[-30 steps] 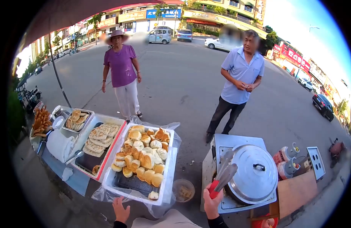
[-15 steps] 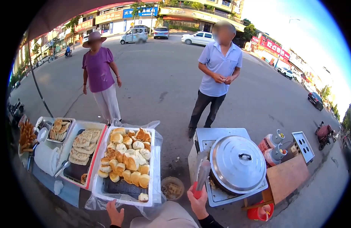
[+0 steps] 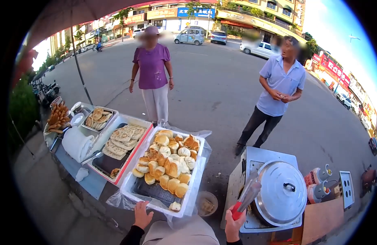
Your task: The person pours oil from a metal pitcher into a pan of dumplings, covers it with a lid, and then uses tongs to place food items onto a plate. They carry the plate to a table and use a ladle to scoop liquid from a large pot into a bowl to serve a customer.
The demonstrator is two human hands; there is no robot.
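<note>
My right hand grips metal tongs by their red handle. The tongs point up beside the large round lid on the white stove. At the front edge of the white foam box is my left hand, its fingers spread and holding nothing. Golden and white buns fill most of this box, with a bare dark patch near the front. Left of it, a red-edged tray contains flatbreads.
Two people stand across the stall: one in a purple top, one in a pale blue shirt. A bucket sits between box and stove. Fried sticks and a white cloth lie at far left.
The view has turned left, so the stall and people appear further right. The person in blue has turned their head. My right hand still holds the tongs; my left stays near the box.
</note>
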